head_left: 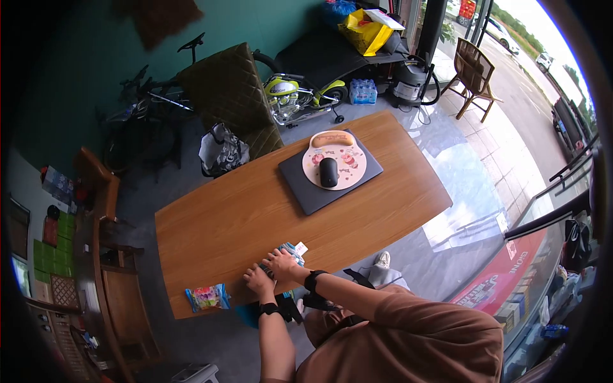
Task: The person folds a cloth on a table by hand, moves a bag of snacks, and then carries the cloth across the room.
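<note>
Near the front edge of the wooden table [236, 217], a small blue-and-grey striped, cloth-like thing with a white tag [300, 248] lies mostly hidden beneath my hands. My right hand [282, 264] reaches over it with the fingers bent round it. Just left of that, my left hand [258, 279] rests on its near end, fingers curled down and close to the right hand. What kind of thing it is I cannot make out. To the left, a colourful snack-like packet [207, 298] lies at the table's corner.
A closed grey laptop [295, 185] bears a pink mouse pad [313, 167] and a black mouse [328, 172]. Behind the table stand a quilted dark chair [233, 96], a patterned bag [223, 151] and a small green motorbike [287, 89]. A wicker chair [472, 73] stands by the doorway.
</note>
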### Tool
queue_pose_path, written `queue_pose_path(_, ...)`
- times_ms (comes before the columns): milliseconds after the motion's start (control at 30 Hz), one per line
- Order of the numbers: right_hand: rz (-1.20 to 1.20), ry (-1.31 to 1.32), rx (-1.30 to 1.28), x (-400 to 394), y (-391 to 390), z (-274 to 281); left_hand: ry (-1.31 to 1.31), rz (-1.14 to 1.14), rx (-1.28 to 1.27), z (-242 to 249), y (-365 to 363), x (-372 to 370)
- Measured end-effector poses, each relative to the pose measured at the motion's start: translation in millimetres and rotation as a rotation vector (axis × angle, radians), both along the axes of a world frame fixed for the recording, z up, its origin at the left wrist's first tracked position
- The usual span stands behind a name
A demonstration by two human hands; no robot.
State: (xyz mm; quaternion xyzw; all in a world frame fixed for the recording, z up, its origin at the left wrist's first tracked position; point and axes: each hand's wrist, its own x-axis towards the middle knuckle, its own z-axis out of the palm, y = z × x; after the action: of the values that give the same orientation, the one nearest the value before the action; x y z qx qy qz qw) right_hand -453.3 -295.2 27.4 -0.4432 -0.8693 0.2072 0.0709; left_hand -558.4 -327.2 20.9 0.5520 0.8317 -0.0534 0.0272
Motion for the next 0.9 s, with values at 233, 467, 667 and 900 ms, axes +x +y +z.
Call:
queue_pose_path(233,-0.121,-0.025,0.003,199,38,-3,-0.008,-0.125,-0.029,-16,52,189)
queue_pose_path(467,-0.545,-0.047,0.015,406,35,1,-0.046,-0.533,-0.029,-26,103,399)
queue_pose_path(667,-0.957,-0.076,-0.014,520,-7,-3,-0.040,-0.912,-0.041,-14,93,537)
queue_pose_path(900,-1.107,-0.153,-0.087,538,-23,-12,-0.138,-1.033,-0.028,-26,77,561)
